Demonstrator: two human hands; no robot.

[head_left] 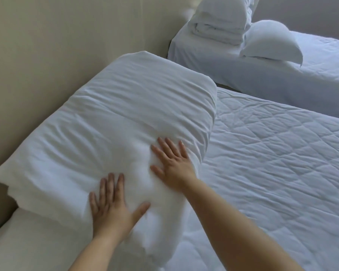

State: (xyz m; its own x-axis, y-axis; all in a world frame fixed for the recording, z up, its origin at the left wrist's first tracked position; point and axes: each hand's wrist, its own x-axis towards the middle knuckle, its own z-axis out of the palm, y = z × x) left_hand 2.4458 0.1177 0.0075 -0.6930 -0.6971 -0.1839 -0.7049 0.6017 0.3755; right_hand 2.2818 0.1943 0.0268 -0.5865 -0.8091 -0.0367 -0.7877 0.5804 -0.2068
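A thick white folded duvet [125, 114] lies along the head end of the near bed [272, 173], against the beige headboard. My left hand [112, 204] lies flat on its near end, fingers straight and spread, thumb out to the right. My right hand [172, 163] presses flat on the duvet's right side, fingers straight and pointing up and left. Neither hand holds anything.
The near bed has a white quilted mattress cover. A second bed [282, 75] stands behind it, carrying a pile of folded white bedding [219, 22] and a white pillow [270, 42]. A beige wall [67, 36] runs along the left. A narrow gap separates the beds.
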